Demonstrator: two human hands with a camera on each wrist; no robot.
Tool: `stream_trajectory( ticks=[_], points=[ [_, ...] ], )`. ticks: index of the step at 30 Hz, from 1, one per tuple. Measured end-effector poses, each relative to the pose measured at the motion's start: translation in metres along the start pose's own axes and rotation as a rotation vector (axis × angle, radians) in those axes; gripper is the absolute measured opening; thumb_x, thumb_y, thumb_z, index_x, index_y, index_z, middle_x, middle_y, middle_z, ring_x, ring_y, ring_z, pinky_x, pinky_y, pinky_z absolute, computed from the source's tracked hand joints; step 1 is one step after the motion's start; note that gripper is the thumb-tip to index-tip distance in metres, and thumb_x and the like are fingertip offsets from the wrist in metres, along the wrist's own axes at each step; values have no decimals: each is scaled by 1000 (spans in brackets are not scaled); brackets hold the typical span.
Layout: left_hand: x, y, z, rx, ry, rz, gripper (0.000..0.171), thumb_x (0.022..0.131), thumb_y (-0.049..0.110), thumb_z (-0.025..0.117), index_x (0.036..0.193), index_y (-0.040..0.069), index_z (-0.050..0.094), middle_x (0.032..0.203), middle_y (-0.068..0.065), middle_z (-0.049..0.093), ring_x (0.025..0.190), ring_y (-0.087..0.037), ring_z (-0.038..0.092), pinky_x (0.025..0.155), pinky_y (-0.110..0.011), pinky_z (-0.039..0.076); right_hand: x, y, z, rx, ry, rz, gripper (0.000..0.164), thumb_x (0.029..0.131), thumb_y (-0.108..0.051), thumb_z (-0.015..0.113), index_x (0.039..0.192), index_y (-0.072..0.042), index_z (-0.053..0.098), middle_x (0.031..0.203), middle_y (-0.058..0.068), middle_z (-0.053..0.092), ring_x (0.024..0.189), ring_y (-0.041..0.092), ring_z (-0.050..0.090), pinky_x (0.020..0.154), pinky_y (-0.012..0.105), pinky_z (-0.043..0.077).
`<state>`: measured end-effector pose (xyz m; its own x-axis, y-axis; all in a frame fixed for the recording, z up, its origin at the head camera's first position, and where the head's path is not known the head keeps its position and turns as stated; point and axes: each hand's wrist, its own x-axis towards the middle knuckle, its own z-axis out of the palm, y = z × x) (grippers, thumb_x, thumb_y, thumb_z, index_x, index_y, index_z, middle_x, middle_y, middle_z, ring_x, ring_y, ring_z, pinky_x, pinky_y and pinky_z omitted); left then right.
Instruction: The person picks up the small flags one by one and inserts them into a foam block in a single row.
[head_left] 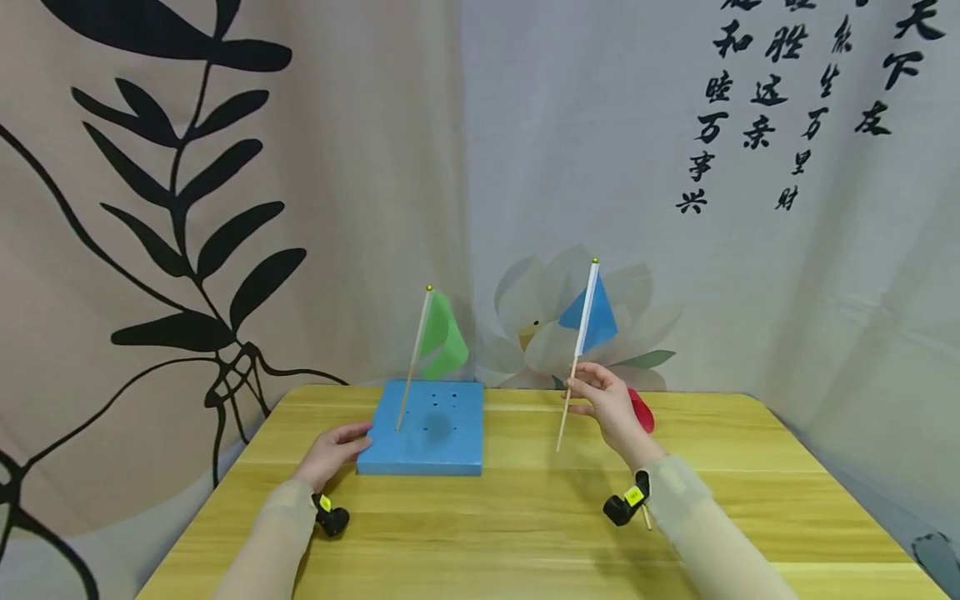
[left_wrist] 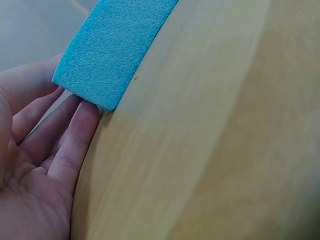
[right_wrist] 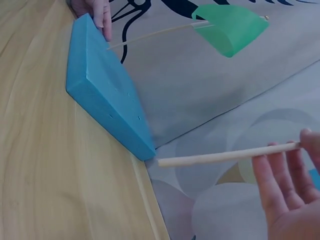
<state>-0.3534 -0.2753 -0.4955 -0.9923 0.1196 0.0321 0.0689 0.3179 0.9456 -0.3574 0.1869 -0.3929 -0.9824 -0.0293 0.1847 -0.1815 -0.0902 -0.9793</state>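
Note:
A blue foam block (head_left: 457,450) with several small holes lies on the table. Its left edge is held by my left hand (head_left: 337,450), thumb over the top and fingers against the side, as the left wrist view shows. A green flag (head_left: 447,337) leans slightly on its wooden stick (right_wrist: 155,36), set upright in the block's left part. Right of the block, my right hand (head_left: 603,400) pinches the stick of a blue flag (head_left: 600,321) between thumb and fingers. The stick's bare lower end (right_wrist: 185,160) points down, apart from the block.
Partly behind my right wrist is a red piece (head_left: 642,412), with a thin stick end (head_left: 647,518) below the forearm. The wooden table (head_left: 450,533) ends at a printed curtain (head_left: 375,208) close behind the block. Each wrist carries a black camera (head_left: 330,518).

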Motion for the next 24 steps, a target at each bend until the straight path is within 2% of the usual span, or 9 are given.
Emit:
stream_trajectory(
  ticks=[7,12,19,21,24],
  points=[
    [-2,2,0,-7,20,9,50,97,20,62,141,0,49,140,-22,48,122,-36,51,97,-44,48,9,5,12,68,28,-27,20,93,-9,66,112,-8,60,93,5,66,87,26,70,74,39,59],
    [-2,1,0,-8,24,3,51,97,20,62,141,0,49,140,-22,48,122,-36,51,97,-43,48,13,7,24,78,16,-56,21,94,-9,66,113,-7,59,93,5,67,85,22,70,79,44,57],
    [-1,-1,-1,-7,22,-9,51,96,21,63,141,1,49,143,-21,46,124,-36,50,98,-43,48,21,11,39,115,36,-77,19,93,-7,66,110,-7,60,97,10,68,94,34,68,75,41,59],
    [-1,0,-1,-12,26,-11,50,96,20,63,141,0,49,142,-21,47,124,-36,50,98,-43,48,23,13,44,119,41,-70,19,93,-7,66,111,-7,60,99,12,67,98,38,66,77,43,58],
    [-1,1,0,-16,26,-4,50,96,19,63,140,0,49,143,-22,46,124,-37,50,98,-44,48,26,14,52,123,39,-62,20,93,-7,66,112,-6,60,103,17,66,96,33,68,81,48,56]
  ],
)
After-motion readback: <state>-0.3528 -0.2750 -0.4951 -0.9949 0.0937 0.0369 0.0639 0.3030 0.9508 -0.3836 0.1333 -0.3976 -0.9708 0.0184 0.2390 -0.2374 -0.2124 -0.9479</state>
